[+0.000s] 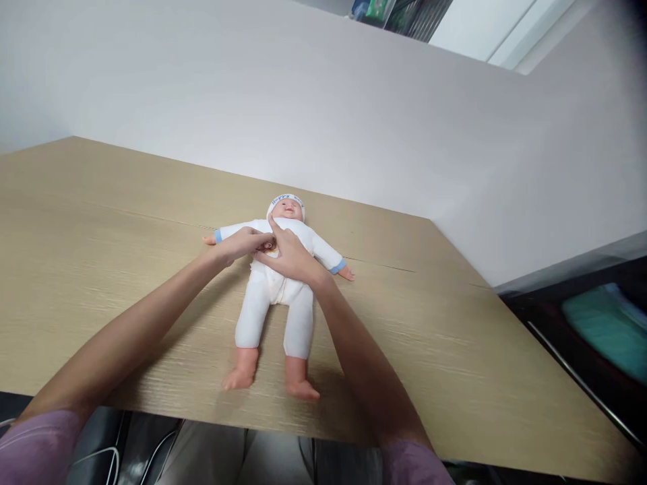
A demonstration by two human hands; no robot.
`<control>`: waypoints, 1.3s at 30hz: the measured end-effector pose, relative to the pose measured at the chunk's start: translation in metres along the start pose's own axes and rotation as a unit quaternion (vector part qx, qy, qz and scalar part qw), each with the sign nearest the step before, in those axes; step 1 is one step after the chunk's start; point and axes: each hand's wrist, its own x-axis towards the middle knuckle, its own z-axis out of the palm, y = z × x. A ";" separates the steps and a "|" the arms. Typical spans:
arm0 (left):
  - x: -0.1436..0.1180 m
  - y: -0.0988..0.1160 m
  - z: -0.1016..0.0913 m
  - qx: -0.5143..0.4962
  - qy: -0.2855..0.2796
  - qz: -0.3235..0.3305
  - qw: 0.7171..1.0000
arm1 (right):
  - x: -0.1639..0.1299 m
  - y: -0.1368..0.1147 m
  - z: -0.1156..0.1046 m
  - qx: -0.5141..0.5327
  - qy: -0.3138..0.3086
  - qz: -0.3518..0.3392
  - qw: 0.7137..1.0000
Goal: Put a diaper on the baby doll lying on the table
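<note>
A baby doll (298, 330) lies face up on the wooden table, its arms spread and its bare feet toward me. It wears a white top and trousers with blue cuffs, and a white headband (274, 204) with blue lettering. At its chest, my left hand (245, 244) has its fingers bent together against the doll's white top (306, 236), seemingly pinching the cloth over a printed picture. My right hand (289, 254) rests on the belly and chest, index finger stretched toward the doll's chin and thumb spread to the left. Its other fingertips are partly hidden.
The wooden table (429, 350) reaches back to a pale wall (202, 87). Beyond its right edge stands a dark object with a green-blue panel (606, 330), blurred. Black chair parts (139, 444) show below the front edge, beside my legs. Overhead is an opening with shelved items.
</note>
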 end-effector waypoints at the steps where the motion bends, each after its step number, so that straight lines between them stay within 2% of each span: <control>1: -0.001 0.001 0.001 0.001 -0.003 0.006 1.000 | 0.001 0.001 0.001 0.005 0.005 0.004 1.000; 8: -0.004 0.005 0.001 -0.001 -0.033 0.037 0.999 | 0.003 0.011 0.009 -0.011 0.036 0.035 0.999; 13: -0.008 0.004 -0.004 -0.038 -0.025 0.038 0.998 | 0.004 0.015 0.008 0.026 0.036 0.032 0.999; 17: -0.004 -0.001 -0.006 -0.053 -0.042 0.066 0.995 | 0.006 0.014 0.006 0.062 0.039 0.060 0.995; 19: -0.001 -0.006 -0.006 -0.034 -0.027 0.077 0.996 | 0.005 0.012 0.004 0.083 0.052 0.070 0.993; 24: 0.000 -0.017 -0.004 0.073 0.064 0.089 0.991 | -0.001 0.005 -0.003 0.134 0.076 0.080 0.985; 26: -0.001 -0.017 -0.005 0.094 0.073 0.087 0.989 | -0.003 0.004 -0.005 0.141 0.086 0.088 0.982; 33: 0.003 -0.016 -0.016 0.101 0.001 0.074 0.992 | -0.001 0.009 -0.004 0.181 0.110 0.089 0.973; 39: 0.009 -0.031 -0.017 0.056 -0.007 0.086 0.995 | 0.002 0.016 0.001 0.202 0.151 0.077 0.965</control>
